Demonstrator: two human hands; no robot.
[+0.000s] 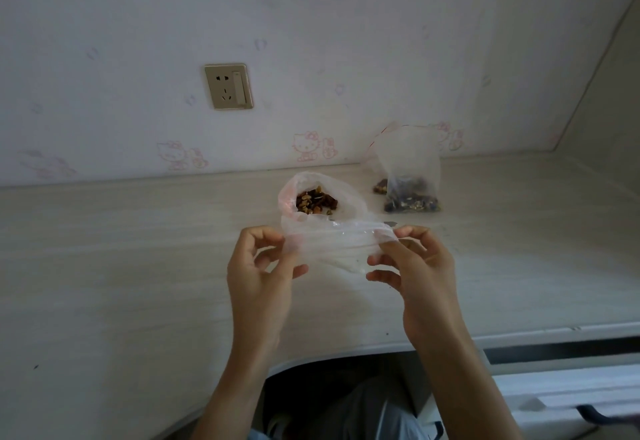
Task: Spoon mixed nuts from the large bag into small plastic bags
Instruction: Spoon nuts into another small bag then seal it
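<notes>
Holding an empty small plastic bag (pixel 337 247) up in front of the chest, above the near part of the pale desk (pixel 138 266). Pinching its left edge with the left hand (pixel 258 268), thumb and first fingers closed on the film, the other fingers curling loose. Pinching the right edge the same way with the right hand (pixel 412 263), so stretching the bag flat between both hands. Probably working at the mouth to open it, though not possible to tell from this dim view where the opening lies.

Handling as a very light, thin and soft thing: folding and clinging to itself, a little slippery under dry fingertips, giving no stiffness to stand alone. Best gripping at the two top corners of the mouth, then rubbing the two layers apart; gripping in the middle only closing it again.

Just behind the held bag, resting on the desk, the large bag (pixel 322 197) with its mouth rolled open and mixed nuts (pixel 315 201) showing inside. Further back and to the right, standing near the wall, a filled small bag (pixel 410 176) with a red strip on top, dark nuts settling in its bottom. No spoon showing anywhere. On the wall behind, a socket (pixel 228 86) well apart from everything.
</notes>
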